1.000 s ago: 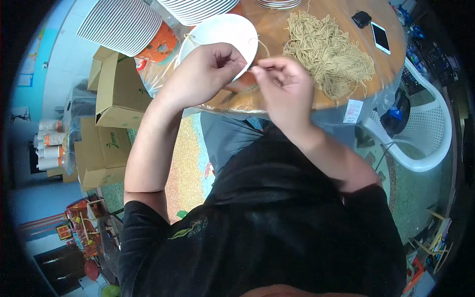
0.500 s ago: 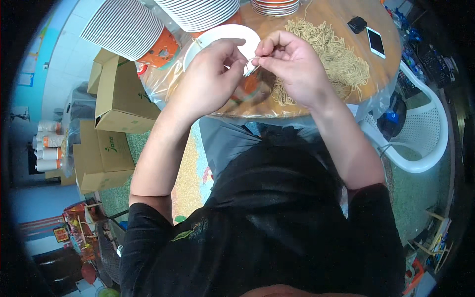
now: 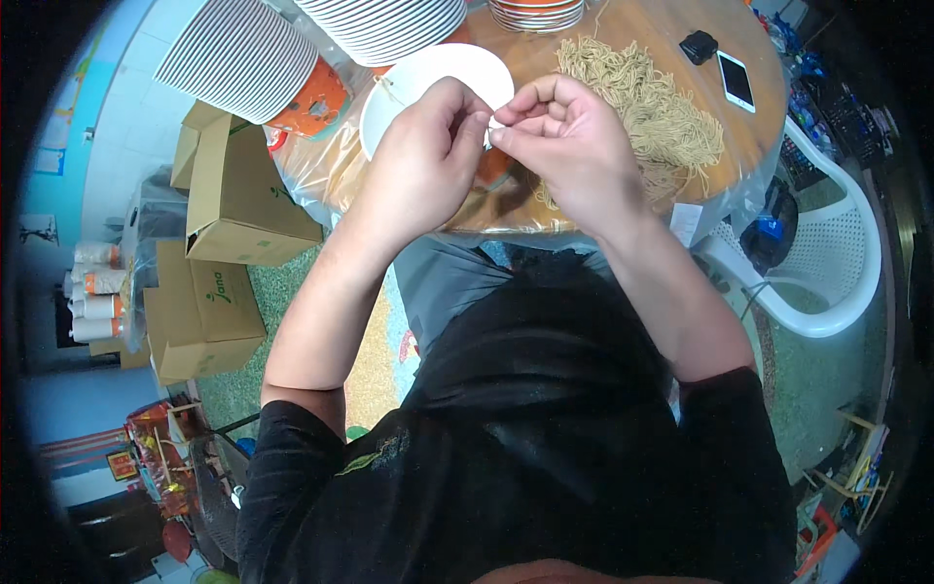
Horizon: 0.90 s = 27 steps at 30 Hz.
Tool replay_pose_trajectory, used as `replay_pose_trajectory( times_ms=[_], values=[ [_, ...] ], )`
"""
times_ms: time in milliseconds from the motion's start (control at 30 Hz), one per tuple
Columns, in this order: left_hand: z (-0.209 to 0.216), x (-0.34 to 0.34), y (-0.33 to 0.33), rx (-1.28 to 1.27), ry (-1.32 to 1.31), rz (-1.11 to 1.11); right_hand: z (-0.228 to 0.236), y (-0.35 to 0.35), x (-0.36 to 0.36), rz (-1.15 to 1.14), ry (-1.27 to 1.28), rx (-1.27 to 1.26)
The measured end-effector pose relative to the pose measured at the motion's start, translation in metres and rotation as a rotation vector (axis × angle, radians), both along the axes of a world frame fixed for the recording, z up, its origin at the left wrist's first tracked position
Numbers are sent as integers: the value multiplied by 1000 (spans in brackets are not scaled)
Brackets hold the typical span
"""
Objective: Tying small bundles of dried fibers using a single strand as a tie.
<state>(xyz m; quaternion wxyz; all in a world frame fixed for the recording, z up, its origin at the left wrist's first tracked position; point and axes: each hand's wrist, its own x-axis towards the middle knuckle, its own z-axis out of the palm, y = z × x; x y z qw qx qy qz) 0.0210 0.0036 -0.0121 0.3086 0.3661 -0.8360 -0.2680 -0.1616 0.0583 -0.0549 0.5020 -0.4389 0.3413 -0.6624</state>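
Note:
In front of me, over the table's near edge, my left hand and my right hand meet with thumbs and fingers pinched together. Between the fingertips is a small bit of pale cord, mostly covered by them. Just beyond my left hand is a paper bucket with a white inside; its orange side shows partly beneath the hands. A strand of beige cord hangs at the bucket's left rim. Beside my right hand lies a loose heap of beige cords.
Stacks of orange paper buckets with white rims stand along the table's far left. A black case and a white phone lie far right. Open cardboard boxes stand left, and a white plastic chair right.
My fingertips have drawn closer together, and the thin loop of cord seen between them is now mostly covered. The right hand has lowered slightly toward me.

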Motion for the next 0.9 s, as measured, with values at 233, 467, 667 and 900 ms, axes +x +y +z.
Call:
replay_pose_trajectory(
  times_ms=[233,467,667,900],
  values=[
    [10,-3,10,-98,13,-24,0,3,9,-145,221,53],
    [3,7,10,-108,85,-158,-6,1,5,-88,27,11],
    [4,9,2,-407,-25,-248,-7,2,0,-46,8,57],
    [1,8,3,-480,-74,-203,-2,8,-8,46,-78,90]
  ],
)
